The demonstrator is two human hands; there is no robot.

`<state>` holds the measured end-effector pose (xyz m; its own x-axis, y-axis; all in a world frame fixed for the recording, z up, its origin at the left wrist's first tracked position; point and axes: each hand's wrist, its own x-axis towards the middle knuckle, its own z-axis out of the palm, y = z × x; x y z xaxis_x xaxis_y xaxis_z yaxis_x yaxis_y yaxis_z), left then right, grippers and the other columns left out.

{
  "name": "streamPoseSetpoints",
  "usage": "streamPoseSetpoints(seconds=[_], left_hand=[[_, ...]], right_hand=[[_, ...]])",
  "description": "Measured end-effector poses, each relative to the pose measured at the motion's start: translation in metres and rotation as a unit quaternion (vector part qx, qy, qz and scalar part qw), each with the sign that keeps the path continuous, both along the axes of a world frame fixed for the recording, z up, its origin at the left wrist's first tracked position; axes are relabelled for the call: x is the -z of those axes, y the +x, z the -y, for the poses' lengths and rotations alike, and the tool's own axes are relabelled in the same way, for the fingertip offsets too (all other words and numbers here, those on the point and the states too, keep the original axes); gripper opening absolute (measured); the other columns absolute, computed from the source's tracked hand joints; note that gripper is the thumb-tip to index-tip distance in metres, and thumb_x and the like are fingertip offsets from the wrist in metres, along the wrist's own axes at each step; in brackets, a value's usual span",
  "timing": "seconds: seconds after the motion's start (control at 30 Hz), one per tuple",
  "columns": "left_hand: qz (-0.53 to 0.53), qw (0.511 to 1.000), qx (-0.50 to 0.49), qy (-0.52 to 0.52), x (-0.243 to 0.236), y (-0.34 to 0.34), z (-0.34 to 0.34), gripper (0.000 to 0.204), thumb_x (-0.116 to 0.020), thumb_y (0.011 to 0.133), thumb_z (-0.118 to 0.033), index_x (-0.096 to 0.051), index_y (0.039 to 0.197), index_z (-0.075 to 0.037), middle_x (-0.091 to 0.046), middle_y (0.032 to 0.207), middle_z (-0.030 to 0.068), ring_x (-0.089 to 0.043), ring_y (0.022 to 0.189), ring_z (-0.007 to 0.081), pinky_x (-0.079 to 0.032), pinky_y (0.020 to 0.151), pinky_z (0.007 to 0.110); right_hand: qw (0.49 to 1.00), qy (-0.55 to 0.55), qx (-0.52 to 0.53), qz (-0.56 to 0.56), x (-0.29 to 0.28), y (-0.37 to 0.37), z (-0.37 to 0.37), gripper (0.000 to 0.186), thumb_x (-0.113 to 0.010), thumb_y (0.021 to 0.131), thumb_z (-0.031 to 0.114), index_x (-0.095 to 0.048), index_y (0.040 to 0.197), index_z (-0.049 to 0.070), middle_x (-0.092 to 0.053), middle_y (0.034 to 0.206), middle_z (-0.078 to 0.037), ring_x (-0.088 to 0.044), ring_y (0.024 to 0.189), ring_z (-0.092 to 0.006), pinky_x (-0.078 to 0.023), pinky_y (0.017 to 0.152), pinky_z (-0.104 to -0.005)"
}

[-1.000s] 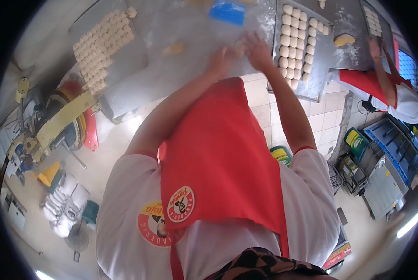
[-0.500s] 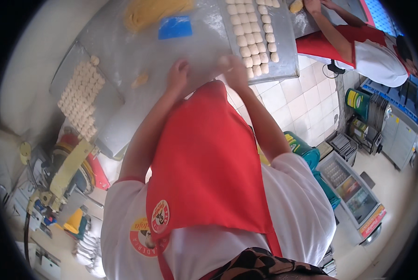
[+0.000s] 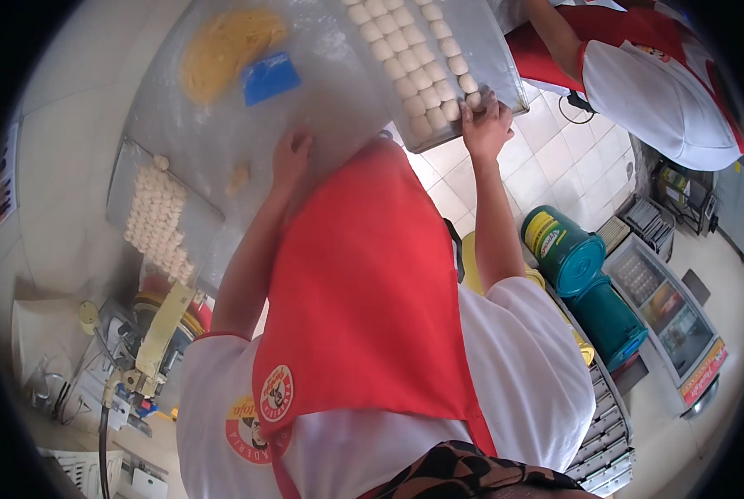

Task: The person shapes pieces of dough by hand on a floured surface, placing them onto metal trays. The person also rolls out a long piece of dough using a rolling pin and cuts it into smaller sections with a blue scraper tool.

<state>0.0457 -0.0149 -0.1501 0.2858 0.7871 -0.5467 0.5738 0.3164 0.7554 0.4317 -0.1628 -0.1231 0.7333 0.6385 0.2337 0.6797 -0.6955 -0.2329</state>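
Observation:
My right hand (image 3: 488, 129) is at the near right corner of a metal tray (image 3: 498, 79), its fingers around a pale dough ball (image 3: 473, 100) at the near end of a single row. Beside that row, a block of several rows of dough balls (image 3: 409, 60) sits close together. My left hand (image 3: 292, 156) is low over the floured metal table (image 3: 330, 91), fingers curled in; its palm is hidden. A small scrap of dough (image 3: 238, 178) lies left of it. Farther off are a blue flat scraper (image 3: 270, 79) and a yellowish mass of dough (image 3: 231, 51).
A second tray (image 3: 197, 204) at the left carries many small dough pieces (image 3: 156, 216). A co-worker's arm (image 3: 557, 37) and white sleeve (image 3: 655, 100) are at the upper right. Green buckets (image 3: 567, 249) and a glass-topped freezer (image 3: 667, 312) stand right; a machine (image 3: 152, 358) stands lower left.
My right hand has moved right, from over the table to the tray. The single row has one more dough ball at its near end. The whole view has shifted and turned; my left hand stays curled.

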Motion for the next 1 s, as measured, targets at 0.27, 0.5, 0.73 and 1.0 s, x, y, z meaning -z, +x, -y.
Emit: streamPoseSetpoints(seconds=[0.27, 0.5, 0.73, 1.0], left_hand=[[-0.331, 0.819, 0.158, 0.441, -0.045, -0.042, 0.011, 0.042, -0.074, 0.091, -0.028, -0.066, 0.127, -0.007, -0.068, 0.121, 0.0128, -0.062, 0.116, 0.0310, -0.046, 0.104, 0.046], [-0.259, 0.873, 0.040, 0.411, -0.036, -0.146, 0.012, 0.043, -0.077, 0.086, -0.026, -0.068, 0.124, -0.009, -0.064, 0.119, 0.0174, -0.058, 0.112, 0.0392, -0.044, 0.100, 0.050], [-0.059, 0.903, 0.021, 0.424, -0.060, -0.103, 0.019, 0.035, -0.081, 0.083, -0.018, -0.069, 0.112, -0.004, -0.065, 0.103, 0.0168, -0.063, 0.096, 0.0373, -0.052, 0.085, 0.046], [0.030, 0.923, -0.082, 0.374, -0.113, -0.115, 0.050, 0.038, -0.081, 0.082, -0.011, -0.067, 0.117, -0.010, -0.065, 0.102, 0.0118, -0.067, 0.093, 0.0342, -0.055, 0.079, 0.043]], right_hand=[[0.999, 0.004, -0.015, -0.039, 0.012, 0.014, 0.003, 0.046, -0.076, 0.088, 0.040, -0.073, 0.123, 0.011, -0.064, 0.112, -0.010, -0.060, 0.106, -0.0302, -0.042, 0.092, -0.0568], [0.963, 0.176, -0.111, -0.173, -0.031, -0.033, -0.036, 0.052, -0.078, 0.089, 0.030, -0.065, 0.126, -0.004, -0.065, 0.107, -0.019, -0.062, 0.094, -0.0345, -0.050, 0.085, -0.0454], [0.770, 0.045, -0.296, -0.563, -0.056, -0.207, -0.112, 0.042, -0.077, 0.092, 0.027, -0.067, 0.124, 0.001, -0.071, 0.111, -0.015, -0.068, 0.099, -0.0215, -0.056, 0.085, -0.0358], [0.617, -0.043, -0.392, -0.681, -0.069, -0.319, -0.131, 0.036, -0.077, 0.093, 0.022, -0.069, 0.120, -0.001, -0.073, 0.103, -0.012, -0.069, 0.083, -0.0148, -0.056, 0.066, -0.0285]])
